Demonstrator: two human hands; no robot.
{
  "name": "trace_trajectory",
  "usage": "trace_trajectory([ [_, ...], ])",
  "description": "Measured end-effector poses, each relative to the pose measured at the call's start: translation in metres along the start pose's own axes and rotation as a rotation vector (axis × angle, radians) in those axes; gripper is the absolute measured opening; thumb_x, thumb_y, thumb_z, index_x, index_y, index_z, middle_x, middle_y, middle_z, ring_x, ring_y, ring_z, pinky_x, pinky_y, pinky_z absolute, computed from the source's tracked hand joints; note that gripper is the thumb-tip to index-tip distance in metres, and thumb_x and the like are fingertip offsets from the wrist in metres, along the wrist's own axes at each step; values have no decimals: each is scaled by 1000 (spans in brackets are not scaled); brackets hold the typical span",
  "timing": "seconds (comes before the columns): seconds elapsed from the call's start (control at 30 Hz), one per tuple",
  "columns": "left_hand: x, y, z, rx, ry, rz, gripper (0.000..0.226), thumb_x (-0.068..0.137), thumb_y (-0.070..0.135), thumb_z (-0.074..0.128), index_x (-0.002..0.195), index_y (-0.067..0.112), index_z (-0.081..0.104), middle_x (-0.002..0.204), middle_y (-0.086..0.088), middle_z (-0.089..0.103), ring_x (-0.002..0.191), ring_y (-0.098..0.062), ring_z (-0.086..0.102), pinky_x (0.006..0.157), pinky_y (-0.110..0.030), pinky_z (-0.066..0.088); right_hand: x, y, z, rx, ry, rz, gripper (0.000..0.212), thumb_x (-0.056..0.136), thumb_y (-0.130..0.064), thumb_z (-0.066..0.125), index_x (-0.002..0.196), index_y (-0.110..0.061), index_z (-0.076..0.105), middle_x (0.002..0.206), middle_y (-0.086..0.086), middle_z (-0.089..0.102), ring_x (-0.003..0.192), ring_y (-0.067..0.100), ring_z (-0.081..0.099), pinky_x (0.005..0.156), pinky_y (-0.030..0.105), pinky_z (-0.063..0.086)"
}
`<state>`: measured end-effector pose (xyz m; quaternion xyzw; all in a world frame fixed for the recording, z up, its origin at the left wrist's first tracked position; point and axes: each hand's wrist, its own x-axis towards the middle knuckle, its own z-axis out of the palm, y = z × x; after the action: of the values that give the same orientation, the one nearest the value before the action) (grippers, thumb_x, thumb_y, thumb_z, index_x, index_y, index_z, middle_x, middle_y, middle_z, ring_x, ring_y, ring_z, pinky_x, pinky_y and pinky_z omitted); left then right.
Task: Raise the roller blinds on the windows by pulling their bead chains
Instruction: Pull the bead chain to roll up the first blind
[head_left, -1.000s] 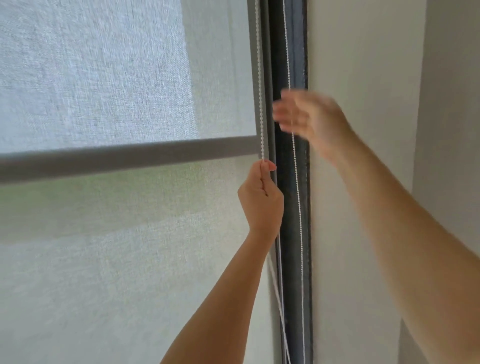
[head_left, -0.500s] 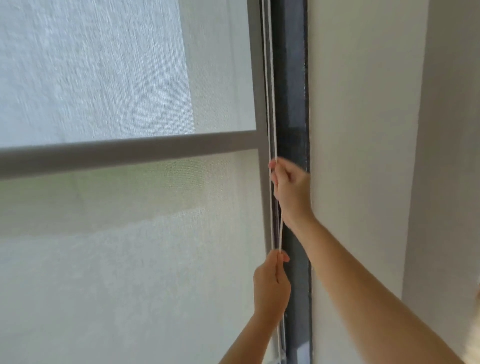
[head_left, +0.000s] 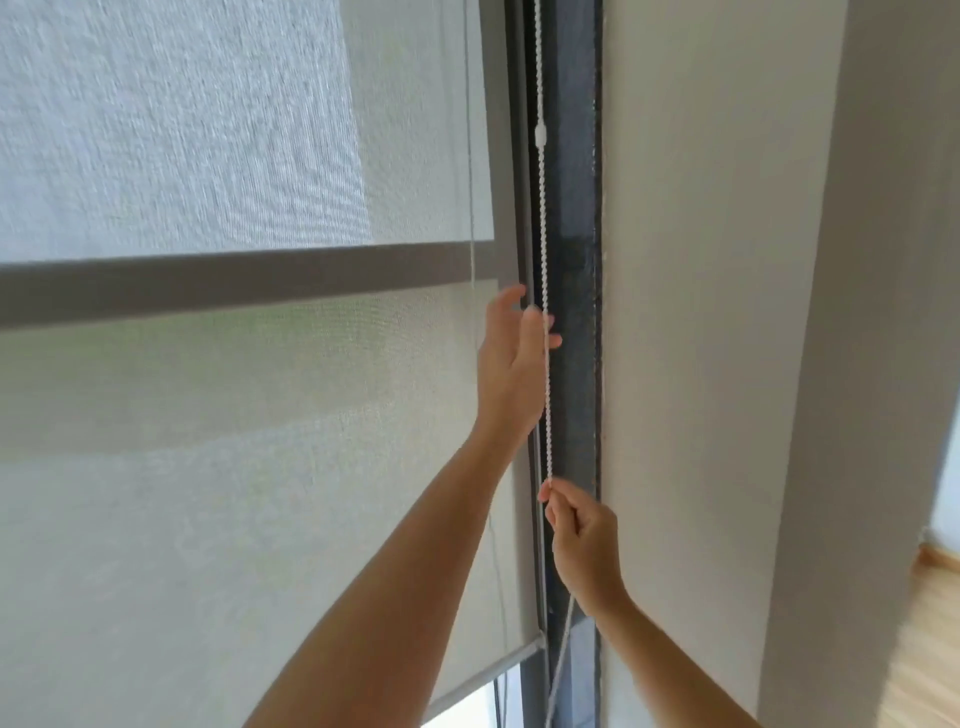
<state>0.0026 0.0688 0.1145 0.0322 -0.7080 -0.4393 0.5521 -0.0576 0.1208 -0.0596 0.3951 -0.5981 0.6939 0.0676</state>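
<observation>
Two hands were on the job — my right hand (head_left: 584, 545) pinched the bead chain (head_left: 544, 249) low, beside the dark window frame (head_left: 576, 208), while my left hand (head_left: 511, 364) reached higher with fingers loose and spread, not closed on anything. The chain ran taut up the right edge of the roller blind (head_left: 234, 493), whose bottom bar (head_left: 488, 670) hung low. Light, thin and slippery, I judged — best gripped between thumb and forefinger, across the beads.
</observation>
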Motion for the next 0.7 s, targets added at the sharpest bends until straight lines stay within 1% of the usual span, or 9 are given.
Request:
trace_trajectory([
  [0.13, 26, 22, 24, -40, 33, -22, 25, 104, 23, 35, 123, 13, 48, 82, 0, 60, 68, -11, 59, 64, -30, 52, -41, 26, 2, -102, -79, 69, 24, 94, 1, 52, 90, -13, 72, 67, -17, 63, 64, -4, 62, 61, 8, 47],
  [0.2, 21, 13, 27, -61, 71, -32, 26, 104, 14, 34, 111, 11, 58, 66, 5, 52, 55, -5, 48, 52, -22, 42, -54, 39, -4, -127, -90, 97, 24, 93, 2, 53, 87, -11, 72, 63, -18, 62, 64, -4, 62, 61, 7, 46],
  [0.3, -18, -13, 25, -9, 87, 5, 29, 100, 6, 35, 91, 17, 61, 60, 8, 46, 52, -5, 41, 50, -18, 35, -78, 59, -16, -203, -162, 131, 25, 93, 2, 54, 79, -11, 71, 48, -17, 56, 52, -3, 56, 57, 5, 41],
  [0.4, -69, -46, 22, 127, 84, -5, 33, 99, 3, 35, 78, 23, 51, 59, 4, 44, 53, -11, 39, 50, -30, 33, -105, 85, -25, -323, -403, 272, 32, 94, -15, 56, 67, -30, 67, 51, -6, 54, 49, 2, 53, 63, 24, 50],
  [0.5, -113, -72, 10, 251, 114, -58, 38, 101, 7, 37, 72, 30, 45, 55, 9, 43, 49, -4, 35, 46, -28, 32, -102, 95, -39, -473, -796, 344, 22, 92, -30, 56, 76, -31, 71, 76, -12, 69, 74, -6, 66, 89, 26, 54],
  [0.57, -134, -80, 16, 318, 128, -84, 37, 102, 8, 32, 73, 28, 44, 53, 8, 42, 47, -10, 35, 46, -30, 30, -70, 78, -47, -559, -932, 269, 17, 92, -23, 56, 97, -21, 72, 105, -5, 72, 97, -3, 64, 95, 24, 49],
  [0.63, -145, -80, 30, 382, 169, -47, 42, 104, 22, 5, 90, 6, 41, 62, -24, 38, 53, -33, 36, 50, -45, 27, -19, 33, -50, -486, -876, 189, 23, 95, -8, 49, 99, -17, 70, 101, 3, 71, 95, 1, 64, 85, 25, 51],
  [0.67, -149, -76, 33, 402, 196, -43, 47, 103, 23, -2, 92, -1, 38, 64, -28, 37, 55, -38, 35, 52, -48, 26, 10, 4, -50, -379, -756, 170, 25, 97, -8, 46, 93, -19, 68, 89, 5, 70, 86, 6, 66, 82, 31, 54],
  [0.7, -154, -75, 32, 348, 147, -83, 39, 105, 14, 9, 86, 2, 41, 62, -25, 39, 53, -34, 37, 50, -44, 27, 38, -29, -48, -235, -623, 165, 23, 99, -13, 46, 91, -16, 68, 83, 10, 69, 80, 18, 67, 81, 40, 57],
])
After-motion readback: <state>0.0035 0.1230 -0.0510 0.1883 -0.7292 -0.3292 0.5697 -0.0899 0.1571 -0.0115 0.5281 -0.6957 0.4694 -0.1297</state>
